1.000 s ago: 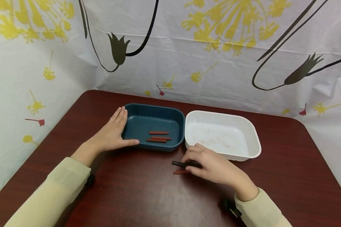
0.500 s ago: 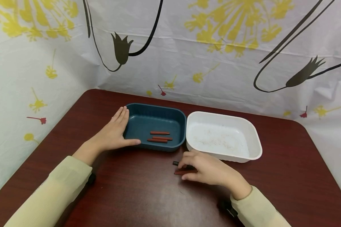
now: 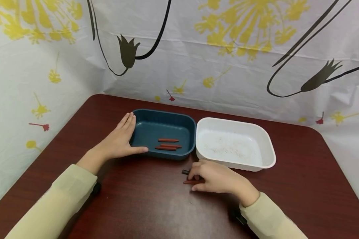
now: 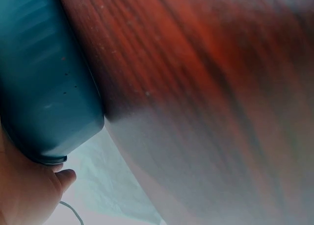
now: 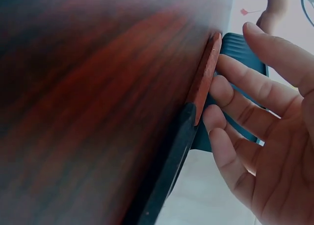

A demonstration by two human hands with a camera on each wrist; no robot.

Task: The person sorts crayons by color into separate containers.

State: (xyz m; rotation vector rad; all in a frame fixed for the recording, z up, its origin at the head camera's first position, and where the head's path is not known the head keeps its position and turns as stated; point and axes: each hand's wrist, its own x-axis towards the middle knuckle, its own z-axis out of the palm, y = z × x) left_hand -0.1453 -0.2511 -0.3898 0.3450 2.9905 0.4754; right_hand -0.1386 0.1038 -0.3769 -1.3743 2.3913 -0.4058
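Left hand [image 3: 117,142] flat, fingers straight, against left wall of teal tray [image 3: 164,114]; three red crayons [image 3: 168,144] inside, lengthwise left-right. Right hand [image 3: 216,176] curled over red crayon [image 3: 189,182] and dark crayon [image 3: 184,172] on table [image 3: 143,205] before white tray [image 3: 236,123]; fingertips touching both, firm grip not discernible; both lying left-right, far nearer right hand.

No readable text, labels, brands, numbers or signs appear in any view.

The backdrop sheet [image 3: 227,66] across the top of the head view carries only printed pictures: yellow flower bursts, dark tulip shapes on long curved stems, and small red sprigs, with no letters among them. The blue tray [image 3: 163,132] at centre left, the white tray [image 3: 234,142] at centre right and the crayons [image 3: 167,144] in the blue tray show no markings that can be made out. Both wrist views are close and blurred, and nothing written shows there either.
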